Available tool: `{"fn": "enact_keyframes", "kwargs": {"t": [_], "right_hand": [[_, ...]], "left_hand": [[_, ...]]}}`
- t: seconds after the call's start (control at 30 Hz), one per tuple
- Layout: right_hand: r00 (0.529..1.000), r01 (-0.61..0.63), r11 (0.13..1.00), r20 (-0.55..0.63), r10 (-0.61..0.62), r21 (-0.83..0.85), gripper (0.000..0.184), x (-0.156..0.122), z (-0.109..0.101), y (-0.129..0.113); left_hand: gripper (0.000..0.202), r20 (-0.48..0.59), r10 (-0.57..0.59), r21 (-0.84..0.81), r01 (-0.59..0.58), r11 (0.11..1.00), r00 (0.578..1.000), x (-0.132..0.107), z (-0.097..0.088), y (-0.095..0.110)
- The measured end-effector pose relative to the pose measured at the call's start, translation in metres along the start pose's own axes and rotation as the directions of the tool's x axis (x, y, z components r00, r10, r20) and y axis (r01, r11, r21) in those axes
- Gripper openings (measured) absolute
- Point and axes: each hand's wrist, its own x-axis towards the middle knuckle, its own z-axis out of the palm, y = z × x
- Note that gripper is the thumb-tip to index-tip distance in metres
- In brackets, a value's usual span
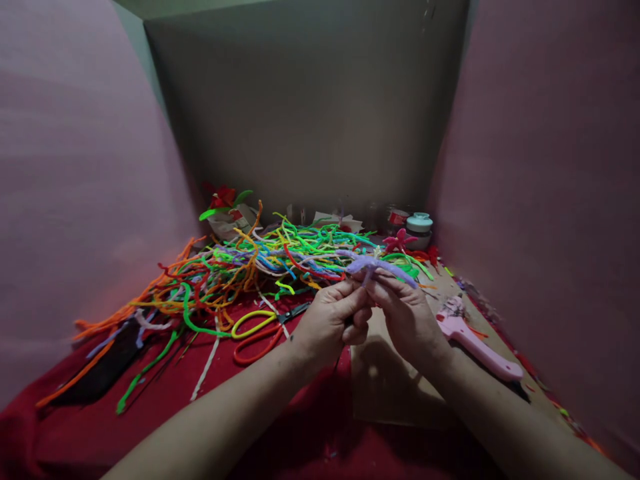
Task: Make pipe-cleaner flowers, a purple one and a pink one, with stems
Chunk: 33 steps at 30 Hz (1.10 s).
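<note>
A lavender pipe cleaner piece (pixel 373 265) is pinched between both hands above the table, its arms spreading left and right. My left hand (pixel 340 319) is closed, its thumb and forefinger gripping the piece from below. Against it, my right hand (pixel 403 313) is closed on the same piece, thumb and fingertips at its middle. Just behind the hands spreads a tangled heap of many-coloured pipe cleaners (pixel 270 253). Left of my left hand lie scissors (pixel 257 330) with one yellow and one red handle loop. A pink-handled tool (pixel 477 347) rests beside my right wrist.
A red cloth (pixel 165 427) covers the table, with a brown board (pixel 395 393) under my hands. Behind are a jar with a pale blue lid (pixel 419 223), a pink pipe cleaner flower (pixel 399 240) and a red flower (pixel 221 197). Pinkish panels (pixel 545 200) rise on both sides.
</note>
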Motion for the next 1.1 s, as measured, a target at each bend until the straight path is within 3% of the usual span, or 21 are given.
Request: {"fn": "enact_keyframes", "kwargs": {"t": [0.17,0.37,0.43,0.5,0.57,0.63,0.73,0.8,0.87,1.0,1.1], "right_hand": [[0.995,-0.061,0.986,0.085,0.049,0.156,0.014,0.0,-0.001,0.002],[0.996,-0.077,0.976,0.064,0.065,0.203,0.016,-0.002,0.002,0.003],[0.998,-0.06,0.979,0.021,0.057,0.195,0.016,0.0,0.002,0.005],[0.998,-0.046,0.986,-0.044,0.054,0.157,0.013,0.004,0.002,0.009],[0.991,-0.059,0.992,-0.117,0.072,0.11,0.014,0.008,0.005,0.014],[0.981,-0.089,0.993,-0.164,0.1,0.076,0.018,0.011,0.009,0.017],[0.98,-0.098,0.995,-0.174,0.094,-0.015,0.019,0.014,0.017,0.02],[0.981,-0.102,0.99,-0.172,0.084,-0.095,0.018,0.014,0.021,0.021],[0.983,-0.115,0.983,-0.162,0.091,-0.142,0.018,0.014,0.023,0.022],[0.992,-0.097,0.989,-0.094,0.087,-0.111,0.018,0.013,0.02,0.025],[0.995,-0.09,0.991,-0.049,0.086,-0.095,0.019,0.011,0.015,0.029]], "left_hand": [[0.02,0.15,-0.046,-0.137,0.067,0.988,0.988,-0.001,-0.009,0.002],[0.019,0.306,-0.132,-0.124,0.176,0.977,0.943,0.004,-0.024,0.003],[0.023,0.279,-0.13,-0.051,0.15,0.987,0.952,0.007,-0.025,0.004],[0.026,0.152,-0.064,0.133,0.044,0.99,0.986,0.009,-0.025,0.005],[0.021,0.005,0.109,0.41,-0.102,0.906,0.994,0.01,-0.025,0.003],[0.014,-0.051,0.308,0.652,-0.202,0.731,0.95,0.011,-0.028,-0.001],[0.014,-0.022,0.465,0.812,-0.255,0.524,0.885,0.01,-0.038,-0.006],[0.019,-0.009,0.499,0.835,-0.268,0.481,0.866,0.011,-0.046,-0.008],[0.019,-0.033,0.482,0.803,-0.264,0.534,0.875,0.012,-0.05,-0.008],[0.018,-0.162,0.265,0.51,-0.149,0.847,0.951,0.013,-0.047,-0.004],[0.022,-0.126,0.104,0.309,-0.061,0.949,0.987,0.012,-0.043,0.001]]}}
